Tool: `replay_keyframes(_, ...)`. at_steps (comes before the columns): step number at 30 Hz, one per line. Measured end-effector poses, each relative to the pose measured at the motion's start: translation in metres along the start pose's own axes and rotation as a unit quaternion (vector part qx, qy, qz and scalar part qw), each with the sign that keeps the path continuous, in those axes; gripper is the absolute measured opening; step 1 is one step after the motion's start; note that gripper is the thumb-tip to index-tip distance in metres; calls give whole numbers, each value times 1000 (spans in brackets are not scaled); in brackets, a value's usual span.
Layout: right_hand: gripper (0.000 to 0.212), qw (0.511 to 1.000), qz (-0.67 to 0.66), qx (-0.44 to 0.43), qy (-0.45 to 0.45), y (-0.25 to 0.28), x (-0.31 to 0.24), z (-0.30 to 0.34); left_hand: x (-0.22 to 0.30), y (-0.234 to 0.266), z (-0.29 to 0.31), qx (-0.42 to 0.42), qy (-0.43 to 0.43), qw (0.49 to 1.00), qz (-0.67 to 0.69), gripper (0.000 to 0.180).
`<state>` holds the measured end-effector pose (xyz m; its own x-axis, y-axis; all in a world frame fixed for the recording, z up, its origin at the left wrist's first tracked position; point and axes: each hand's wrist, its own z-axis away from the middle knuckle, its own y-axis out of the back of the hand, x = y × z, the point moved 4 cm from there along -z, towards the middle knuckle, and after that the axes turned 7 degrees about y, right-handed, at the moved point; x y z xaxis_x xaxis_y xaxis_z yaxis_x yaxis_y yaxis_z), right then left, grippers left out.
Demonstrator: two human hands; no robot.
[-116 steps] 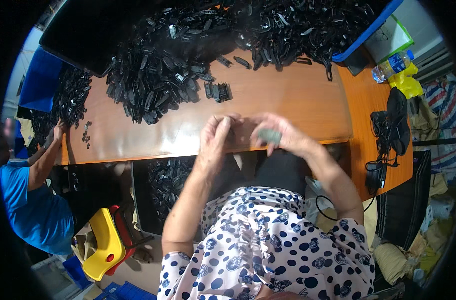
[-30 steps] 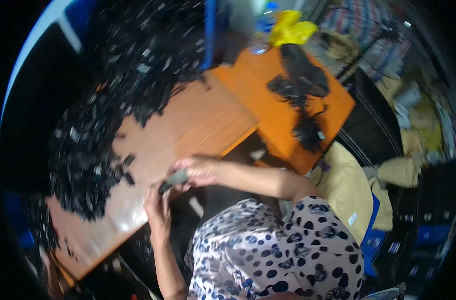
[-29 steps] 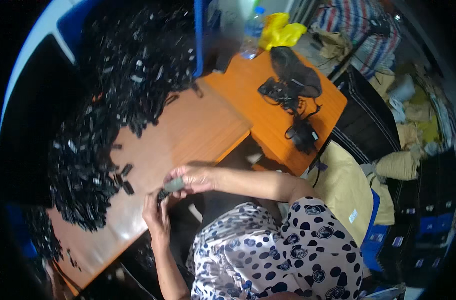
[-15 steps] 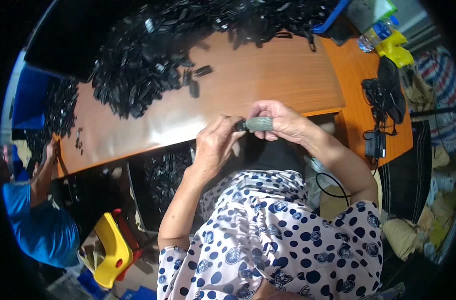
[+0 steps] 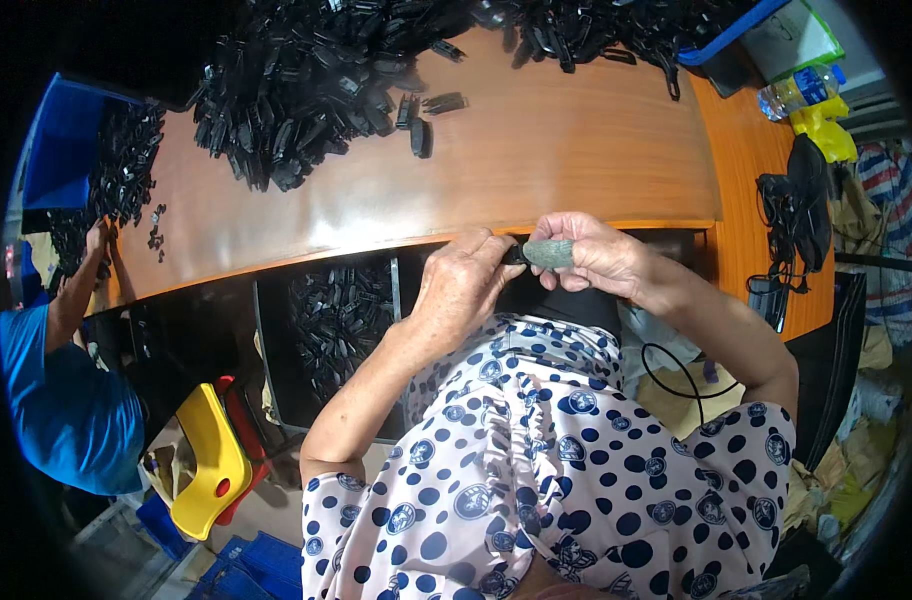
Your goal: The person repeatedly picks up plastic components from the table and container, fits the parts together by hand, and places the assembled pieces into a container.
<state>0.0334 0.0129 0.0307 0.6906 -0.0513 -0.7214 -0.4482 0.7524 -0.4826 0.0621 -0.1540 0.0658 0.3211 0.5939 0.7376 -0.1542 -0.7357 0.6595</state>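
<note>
My left hand point(image 5: 459, 282) is closed round a small black plastic part point(image 5: 516, 257) just off the table's front edge, above my lap. My fingers cover most of it, so its exact kind does not show. From the right, my right hand point(image 5: 608, 264) meets the part's other end, its fingers bent together. A grey-green knitted sleeve point(image 5: 550, 254) covers one finger of that hand and touches the part. Similar black clip-like pieces lie beyond my hands in a big heap point(image 5: 306, 100), with a few loose ones point(image 5: 421, 137) at its near side.
The wooden table point(image 5: 576, 150) spans the front. Below it stands a bin of black parts point(image 5: 341, 330). A bottle point(image 5: 801, 92), a yellow bag point(image 5: 826, 128) and cables point(image 5: 781, 225) are at the right. A co-worker in blue point(image 5: 71, 400) works at the left, near a yellow chair point(image 5: 216, 465).
The view has shifted, so the table and both hands appear displaced. My hands still meet at the black part. The co-worker's arm remains at the table's left end.
</note>
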Motion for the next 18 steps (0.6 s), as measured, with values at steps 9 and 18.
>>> replay_keyframes(9,63,982,-72,-147,97,-32,-5,-23,-34,13,8,55,142,929,338,25)
replay_keyframes(18,29,980,-5,-189,60,-78,5,-58,-52,17,42,80,210,852,473,27)
